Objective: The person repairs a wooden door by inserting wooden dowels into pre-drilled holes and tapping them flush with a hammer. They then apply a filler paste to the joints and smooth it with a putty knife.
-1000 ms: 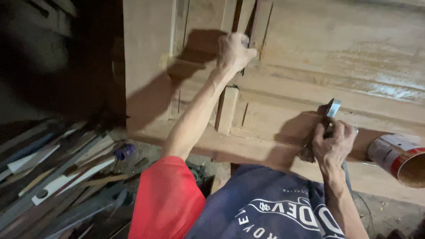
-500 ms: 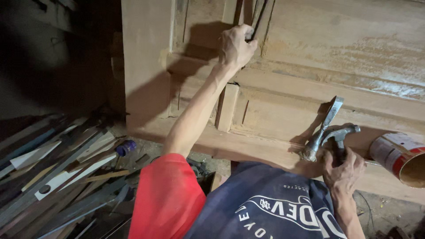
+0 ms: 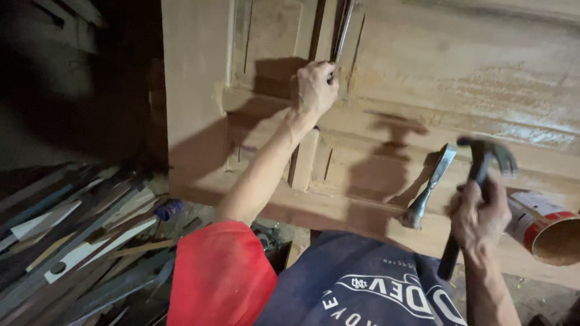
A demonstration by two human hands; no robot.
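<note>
Above right hand (image 3: 480, 214), hammer (image 3: 477, 175) head.

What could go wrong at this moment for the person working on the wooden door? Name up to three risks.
1. The right hand holds both a hammer and a chisel; either might slip.
2. The left hand rests on the door, where a swung hammer could strike it.
3. The open can lies close by and might get knocked.
</note>
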